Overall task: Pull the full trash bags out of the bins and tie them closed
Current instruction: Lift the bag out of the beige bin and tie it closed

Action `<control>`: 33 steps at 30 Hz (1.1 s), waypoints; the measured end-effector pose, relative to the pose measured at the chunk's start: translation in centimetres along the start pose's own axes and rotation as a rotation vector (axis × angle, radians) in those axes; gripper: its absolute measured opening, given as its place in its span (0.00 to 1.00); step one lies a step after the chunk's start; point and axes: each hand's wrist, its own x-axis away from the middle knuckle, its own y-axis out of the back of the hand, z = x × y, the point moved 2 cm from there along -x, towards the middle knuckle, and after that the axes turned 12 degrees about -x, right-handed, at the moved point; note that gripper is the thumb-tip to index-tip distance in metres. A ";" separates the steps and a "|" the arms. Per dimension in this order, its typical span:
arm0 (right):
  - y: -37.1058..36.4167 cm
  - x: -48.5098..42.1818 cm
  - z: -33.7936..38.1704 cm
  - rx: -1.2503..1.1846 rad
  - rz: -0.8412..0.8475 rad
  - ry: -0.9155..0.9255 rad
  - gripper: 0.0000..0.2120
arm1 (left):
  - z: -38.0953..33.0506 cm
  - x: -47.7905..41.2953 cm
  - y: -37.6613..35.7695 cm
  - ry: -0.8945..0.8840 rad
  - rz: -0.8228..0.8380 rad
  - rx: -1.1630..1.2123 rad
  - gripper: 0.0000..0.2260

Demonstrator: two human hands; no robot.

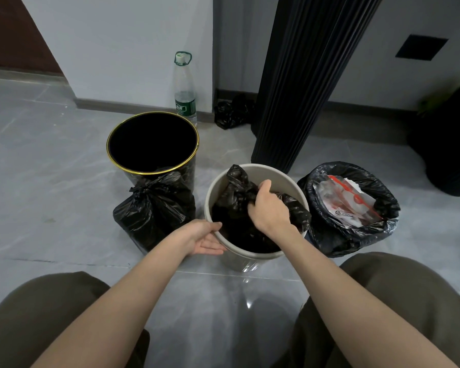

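Note:
A white round bin (271, 173) stands in the middle of the floor with a black trash bag (237, 189) inside it. My right hand (267, 208) reaches into the bin and grips the gathered top of that bag. My left hand (206, 239) holds the bin's near left rim, thumb on top and fingers along the outer wall. A tied black bag (154, 208) lies on the floor in front of a black bin with a gold rim (153, 140). To the right stands a third bin lined with an open black bag (351, 208) full of paper and plastic waste.
A clear plastic bottle (184, 88) stands by the wall behind the black bin. A dark ribbed column (298, 83) rises behind the white bin, with crumpled black bags (231, 114) at its base. A dark planter (452, 144) sits at the far right. My knees frame the lower edge.

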 end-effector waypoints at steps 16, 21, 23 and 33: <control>0.4 1.5 -1.2 0.303 -0.087 0.246 0.13 | 0.4 0.0 0.0 -0.007 -0.012 0.047 0.06; 1.1 0.9 -0.3 -0.030 -0.178 0.186 0.12 | 0.1 -0.2 0.2 -0.028 0.002 0.081 0.04; 1.8 0.7 -0.1 -0.169 -0.233 0.174 0.12 | -0.1 -0.3 0.3 -0.035 -0.004 0.083 0.04; 8.5 0.3 3.8 -0.568 -0.437 0.292 0.11 | -2.3 -0.6 0.9 -0.124 0.000 0.146 0.09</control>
